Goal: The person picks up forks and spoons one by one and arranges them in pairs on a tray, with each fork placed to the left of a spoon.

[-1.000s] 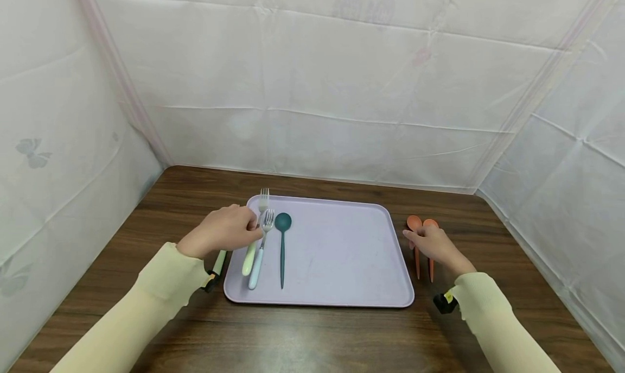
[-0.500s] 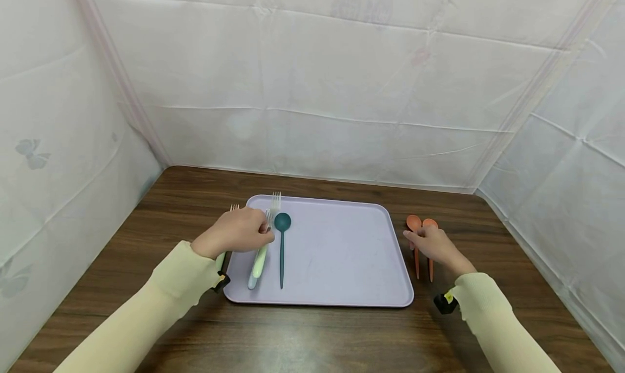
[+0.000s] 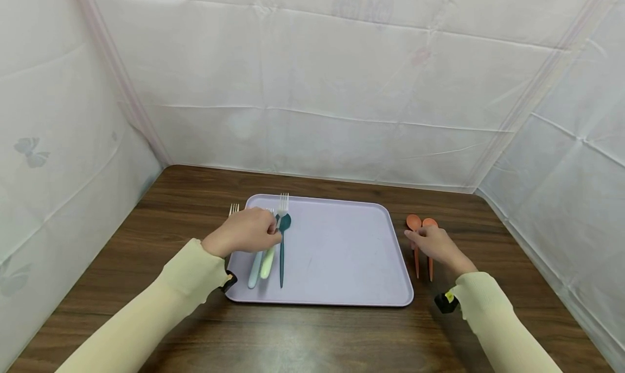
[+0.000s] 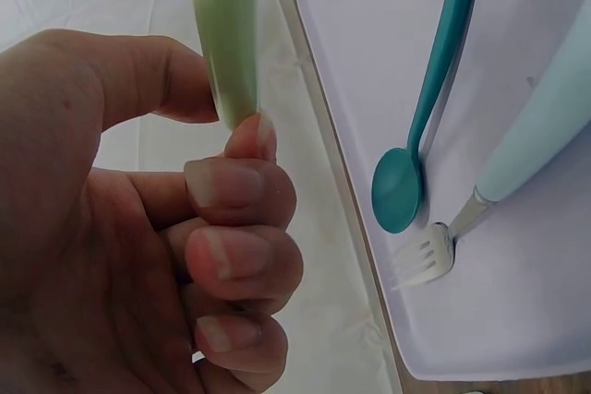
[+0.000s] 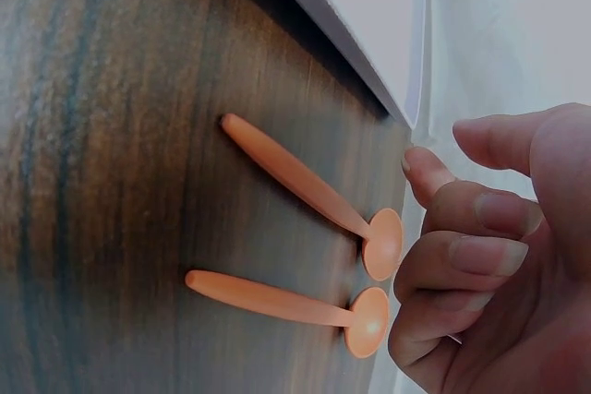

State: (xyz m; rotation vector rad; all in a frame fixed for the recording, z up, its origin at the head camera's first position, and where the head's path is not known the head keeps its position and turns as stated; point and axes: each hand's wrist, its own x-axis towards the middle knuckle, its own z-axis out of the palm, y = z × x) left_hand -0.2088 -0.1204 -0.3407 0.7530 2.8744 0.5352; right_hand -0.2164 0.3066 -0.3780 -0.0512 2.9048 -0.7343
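My left hand [image 3: 246, 232] pinches a fork with a pale green handle [image 4: 229, 34] between thumb and index finger, holding it over the left part of a lilac tray [image 3: 342, 253]. Below it on the tray lie a fork with a light blue handle [image 4: 540, 126] and a teal spoon [image 4: 397, 191], side by side. My right hand [image 3: 437, 245] hovers over two orange spoons, one nearer the tray [image 5: 291, 173] and one farther right [image 5: 268, 300], on the table. Its thumb and index finger are apart, the other fingers loosely curled, nothing between them.
Left of the tray, the tines of another fork [image 3: 234, 208] show behind my left hand, which hides most of it. The dark wooden table [image 3: 303, 340] is enclosed by white sheeting [image 3: 312, 90] at the back and both sides.
My left hand has carried the green-handled fork rightward, past the light blue fork and up to the teal spoon. The right hand stays almost still above the orange spoons.
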